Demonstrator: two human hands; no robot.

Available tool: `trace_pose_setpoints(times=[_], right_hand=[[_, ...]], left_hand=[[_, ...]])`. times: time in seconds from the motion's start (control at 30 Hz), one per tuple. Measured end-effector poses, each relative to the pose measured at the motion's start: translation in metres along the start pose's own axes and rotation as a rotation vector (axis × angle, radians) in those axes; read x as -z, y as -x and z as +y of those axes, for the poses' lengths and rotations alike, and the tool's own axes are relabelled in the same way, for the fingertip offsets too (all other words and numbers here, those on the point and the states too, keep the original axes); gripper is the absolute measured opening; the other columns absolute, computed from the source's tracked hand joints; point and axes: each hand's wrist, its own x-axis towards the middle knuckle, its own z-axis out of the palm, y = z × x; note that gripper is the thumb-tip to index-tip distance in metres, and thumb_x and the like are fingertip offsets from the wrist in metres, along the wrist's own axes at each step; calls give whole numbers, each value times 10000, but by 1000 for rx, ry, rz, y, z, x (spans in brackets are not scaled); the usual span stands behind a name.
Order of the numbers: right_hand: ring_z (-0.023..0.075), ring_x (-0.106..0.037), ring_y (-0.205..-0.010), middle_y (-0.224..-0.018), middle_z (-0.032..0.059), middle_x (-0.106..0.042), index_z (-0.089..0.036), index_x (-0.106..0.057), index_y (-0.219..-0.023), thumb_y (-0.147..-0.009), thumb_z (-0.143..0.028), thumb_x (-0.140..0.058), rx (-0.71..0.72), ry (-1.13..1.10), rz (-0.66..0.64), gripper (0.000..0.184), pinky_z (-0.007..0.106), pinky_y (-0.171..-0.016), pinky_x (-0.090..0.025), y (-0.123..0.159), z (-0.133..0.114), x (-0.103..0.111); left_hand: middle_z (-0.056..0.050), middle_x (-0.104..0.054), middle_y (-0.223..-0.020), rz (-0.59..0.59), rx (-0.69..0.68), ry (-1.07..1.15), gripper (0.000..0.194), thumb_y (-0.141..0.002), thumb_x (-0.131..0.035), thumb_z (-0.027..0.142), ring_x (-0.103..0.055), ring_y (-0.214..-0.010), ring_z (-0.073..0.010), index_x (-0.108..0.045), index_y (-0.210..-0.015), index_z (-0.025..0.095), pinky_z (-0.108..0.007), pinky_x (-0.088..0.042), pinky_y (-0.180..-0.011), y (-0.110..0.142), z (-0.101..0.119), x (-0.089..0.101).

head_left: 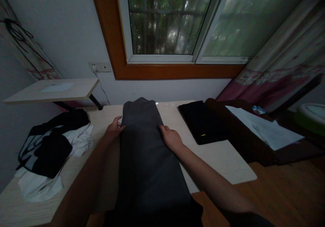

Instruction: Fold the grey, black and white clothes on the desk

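A long dark grey garment [142, 145], folded into a strip, stretches from the far edge of the table towards my body. It looks like trousers, but its fold hides the exact kind. My left hand [114, 129] pinches its left edge, with the thumb on top and the other fingers partly beneath. Opposite it, my right hand [172, 137] grips the right edge, its fingers mostly tucked under the cloth. The near end of the garment is dark and blends into shadow near my body.
Crumpled black and white clothes [53, 149] lie on the left of the pale table [228, 164]. A folded black garment [203, 122] is on the right. A raised shelf [33, 88] stands back left. Papers [264, 127] rest on dark furniture at right, beneath the curtain [284, 51].
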Motion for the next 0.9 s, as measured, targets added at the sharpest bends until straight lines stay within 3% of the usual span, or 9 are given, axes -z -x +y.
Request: trace_pose_setpoints(times=[0.27, 0.37, 0.53, 0.6, 0.67, 0.73, 0.9], right_hand=[[247, -699, -1018, -1219, 104, -721, -275, -543, -1402, -1024, -200, -442, 171, -196, -97, 399, 360, -939, -468, 45, 16, 10], [216, -679, -1022, -1179, 69, -723, -274, -591, -1307, -1004, -190, -479, 278, -392, -232, 333, 316, -885, -477, 61, 24, 21], [166, -634, -933, -1059, 39, -673, -241, -689, -1064, -868, -100, -630, 371, -599, -535, 248, 259, -781, -476, 81, 33, 38], [134, -625, -816, -1023, 29, -653, -230, -704, -1039, -849, -115, -667, 347, -653, -662, 224, 227, -679, -468, 82, 35, 43], [112, -610, -703, -971, 20, -644, -224, -708, -1064, -875, -179, -676, 305, -708, -730, 197, 213, -599, -452, 77, 37, 46], [111, -603, -650, -891, 7, -641, -222, -709, -1098, -918, -253, -654, 288, -741, -680, 191, 223, -594, -455, 68, 39, 48], [150, -618, -732, -846, 14, -679, -203, -717, -1056, -965, -285, -554, 233, -752, -210, 203, 254, -683, -461, 34, 39, 38]], left_hand=[[-6, -661, -887, -226, -59, 63, 774, -798, -699, 437, -666, -811, -236, -435, -1500, 244, -343, -483, -732, 40, 0, 17], [-4, -675, -845, -303, -77, 59, 768, -747, -741, 418, -662, -765, -243, -501, -1458, 251, -336, -475, -681, 56, 2, 24], [-41, -749, -1017, -661, -79, 213, 790, -720, -781, 399, -697, -851, -265, -518, -1457, 295, -334, -508, -689, 85, 13, 41], [-38, -756, -963, -707, -77, 178, 790, -732, -782, 443, -693, -802, -259, -527, -1463, 288, -323, -494, -659, 90, 14, 46], [-18, -734, -837, -648, -87, 82, 702, -766, -746, 509, -667, -725, -243, -592, -1410, 276, -309, -464, -625, 86, 15, 47], [-16, -716, -804, -522, -108, 2, 570, -821, -673, 565, -653, -724, -237, -672, -1312, 275, -308, -454, -635, 75, 15, 46], [-67, -742, -997, -210, -132, 30, 511, -883, -554, 599, -674, -912, -264, -739, -1175, 224, -362, -495, -807, 32, 24, 31]])
